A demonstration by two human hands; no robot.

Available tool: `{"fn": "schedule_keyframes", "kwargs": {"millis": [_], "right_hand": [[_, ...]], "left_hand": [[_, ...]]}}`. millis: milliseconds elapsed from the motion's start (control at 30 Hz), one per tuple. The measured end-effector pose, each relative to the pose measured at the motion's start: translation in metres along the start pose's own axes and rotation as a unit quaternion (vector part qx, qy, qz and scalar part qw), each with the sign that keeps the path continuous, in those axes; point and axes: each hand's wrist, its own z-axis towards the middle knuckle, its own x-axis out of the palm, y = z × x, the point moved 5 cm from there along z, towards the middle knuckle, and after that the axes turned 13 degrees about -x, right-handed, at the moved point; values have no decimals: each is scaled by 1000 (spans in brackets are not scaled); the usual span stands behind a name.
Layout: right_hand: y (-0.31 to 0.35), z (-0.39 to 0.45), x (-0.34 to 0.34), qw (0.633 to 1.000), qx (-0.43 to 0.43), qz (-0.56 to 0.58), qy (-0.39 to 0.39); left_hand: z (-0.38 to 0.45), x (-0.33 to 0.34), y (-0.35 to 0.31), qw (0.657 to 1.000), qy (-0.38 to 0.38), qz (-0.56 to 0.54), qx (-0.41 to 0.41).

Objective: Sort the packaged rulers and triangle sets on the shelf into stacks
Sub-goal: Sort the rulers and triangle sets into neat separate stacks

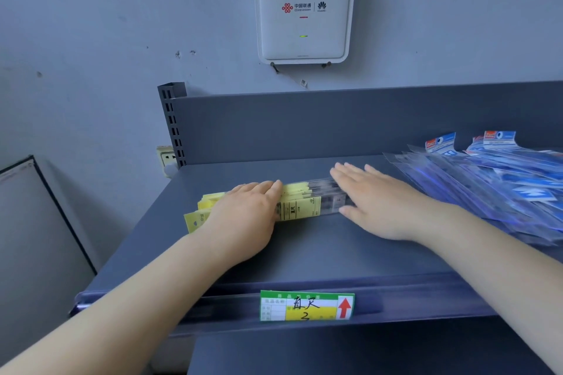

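- On the grey metal shelf (304, 253), near its left end, a stack of clear-sleeved rulers with yellow paper header cards (300, 204) lies flat, long side running left to right.
- Flat on the yellow end of that stack rests the left hand (243, 216), fingers straight and together, pressing down rather than gripping.
- At the clear end the right hand (374, 201) lies with palm down and fingers extended and slightly spread, touching the sleeves and grasping nothing.
- Several yellow cards at the far left fan out unevenly from under the left hand, so the stack looks only partly squared.
- To the right, well apart from the ruler stack, a loose spread of blue-printed clear packets with red-and-white hang tabs (502, 186) slopes across the shelf, unsorted.
- Along the shelf's front lip sits a green, yellow and white price label with a red arrow (307, 306).
- Above, on the pale wall, hangs a white square router (304, 7).
- Risk, as a judgement: the slick sleeves could slide over one another if the two hands push unevenly, fanning the stack further; a sweep of the right forearm might also nudge the blue packets off the edge.
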Motion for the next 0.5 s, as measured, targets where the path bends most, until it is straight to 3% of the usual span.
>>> {"fn": "schedule_keyframes", "kwargs": {"millis": [133,300,500], "right_hand": [[-6,-6,0,1000,6,6,19],[18,20,-15,997,-46,36,-40],[31,59,-11,989,-87,116,19]], "left_hand": [[0,-2,0,1000,-4,5,1],[1,-2,1,1000,-6,19,5],[4,-11,16,994,-15,-100,-30]]}}
